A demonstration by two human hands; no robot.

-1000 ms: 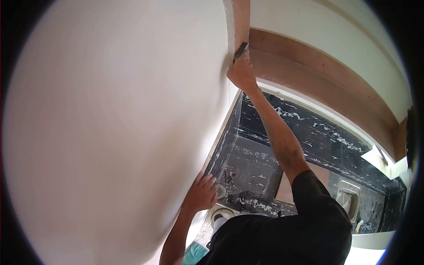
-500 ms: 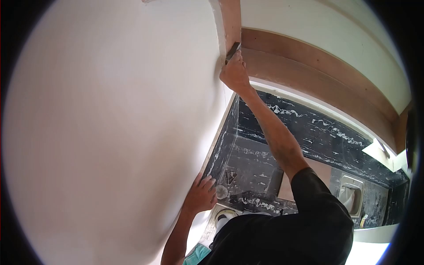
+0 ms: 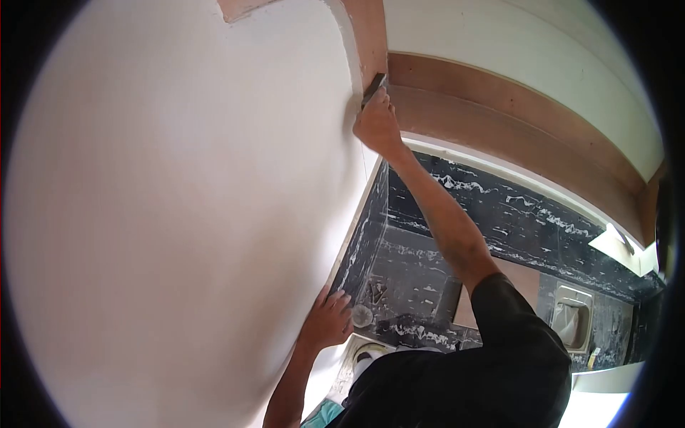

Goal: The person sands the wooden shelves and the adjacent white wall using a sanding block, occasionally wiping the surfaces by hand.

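Observation:
My right hand (image 3: 378, 128) reaches up into the wall corner, closed on a dark flat scraper (image 3: 373, 88). The tool's blade lies against the bare pinkish-brown strip (image 3: 367, 39) beside the white-coated wall (image 3: 178, 178). Its handle is hidden in my fist. Lower down, my left hand (image 3: 327, 322) rests with fingers outstretched at the wall's bottom edge, by the black marble-patterned tiles (image 3: 360, 235). A round clear container (image 3: 362, 316) stands just right of those fingers.
A brown recessed ledge (image 3: 499, 132) curves along the upper right. Below are a dusty black counter (image 3: 407, 267), a brown board (image 3: 524, 280), a metal sink (image 3: 589, 321) and a small yellow-handled tool (image 3: 593, 358). A white object (image 3: 619, 251) juts out at right.
The view has shifted slightly, showing more of the brown patch at the top. My right hand and the scraper sit a touch lower against the corner; my left hand stays at the wall edge.

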